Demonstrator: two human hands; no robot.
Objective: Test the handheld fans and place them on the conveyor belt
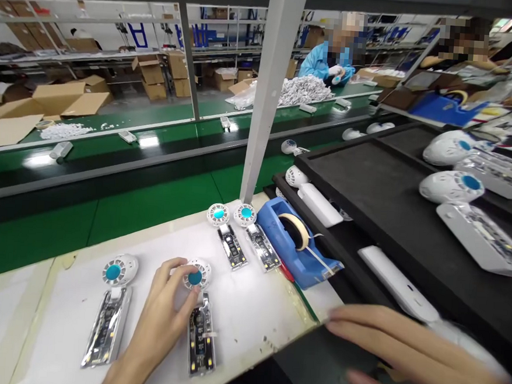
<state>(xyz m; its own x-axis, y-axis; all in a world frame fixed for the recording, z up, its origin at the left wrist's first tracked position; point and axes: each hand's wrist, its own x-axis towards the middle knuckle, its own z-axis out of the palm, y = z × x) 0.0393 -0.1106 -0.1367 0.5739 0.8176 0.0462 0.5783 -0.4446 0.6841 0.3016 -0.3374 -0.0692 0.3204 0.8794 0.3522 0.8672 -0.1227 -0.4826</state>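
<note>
On the mat point(252, 309), my left hand point(159, 320) holds the right fan unit point(202, 334), the left fan unit point(109, 316) beside it, a rear pair point(230, 246) behind. I see the tape dispenser point(296, 241) right of that pair, the conveyor point(176, 137) beyond.

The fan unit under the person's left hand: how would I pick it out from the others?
Find the white mat in front of the green conveyor. Four fan units lie on it; this fan unit is the right one of the near pair, the only one with the left hand on its blue-centred head.
</note>
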